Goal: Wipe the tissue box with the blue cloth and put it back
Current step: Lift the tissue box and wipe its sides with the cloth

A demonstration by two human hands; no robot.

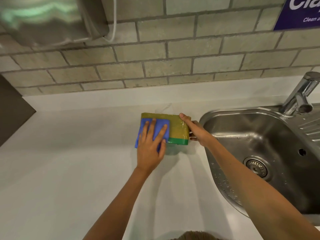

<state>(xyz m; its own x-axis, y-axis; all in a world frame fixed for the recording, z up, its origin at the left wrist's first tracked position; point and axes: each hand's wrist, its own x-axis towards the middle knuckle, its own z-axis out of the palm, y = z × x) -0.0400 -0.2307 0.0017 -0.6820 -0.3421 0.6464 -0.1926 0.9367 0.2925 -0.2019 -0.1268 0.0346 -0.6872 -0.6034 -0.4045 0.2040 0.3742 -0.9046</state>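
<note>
The tissue box (pixel 178 129) is olive-yellow with a green band along its near edge and a white tissue poking out at the far side. It rests on the white counter (pixel 78 153) just left of the sink. The folded blue cloth (pixel 161 125) covers the box's left part. My left hand (pixel 150 144) lies flat on the cloth with fingers spread, pressing it against the box. My right hand (pixel 195 130) grips the box's right end, thumb on top and fingers below.
A steel sink (pixel 242 135) with a drain (pixel 256 168) lies to the right, with a chrome tap (pixel 299 94) at its back. A tiled wall (pixel 173 58) runs behind the counter. A metal dispenser (pixel 52 19) hangs at upper left, and a dark panel (pixel 12 110) stands at far left.
</note>
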